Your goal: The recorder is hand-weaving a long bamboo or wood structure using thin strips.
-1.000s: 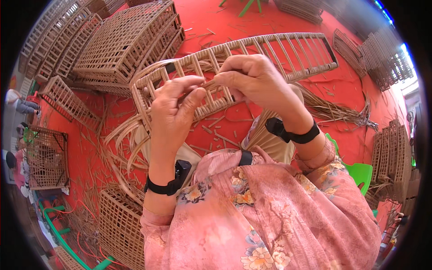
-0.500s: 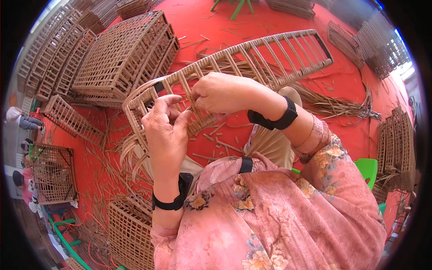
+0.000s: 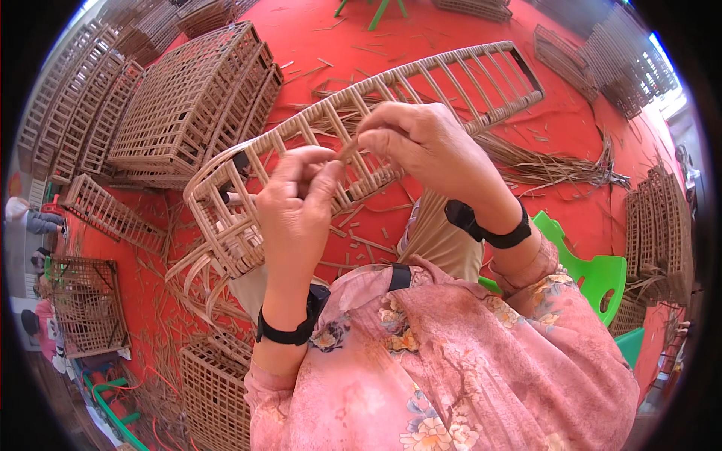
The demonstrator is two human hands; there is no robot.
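Observation:
A long tan woven frame (image 3: 380,83) with ladder-like slats lies slantwise across my knees, its near left end trailing loose strips (image 3: 199,274). Above its slats, my left hand (image 3: 297,203) is closed, thumb and forefinger pinching a short brownish strip (image 3: 347,152). From the other side my right hand (image 3: 432,146) pinches toward the same strip, its fingers curled and partly hidden behind the hand. Whether the strip is joined to the frame cannot be made out. Both wrists wear black bands.
Stacked woven baskets (image 3: 184,98) stand at the far left, with another basket (image 3: 214,387) at near left. A bundle of long strips (image 3: 541,169) lies on the red floor covering (image 3: 421,22) among scattered offcuts. A green chair (image 3: 583,267) is at my right.
My right hand has moved right and slightly up, and its fingers have turned toward the left hand. The left hand has shifted a little right. The strip between them now shows.

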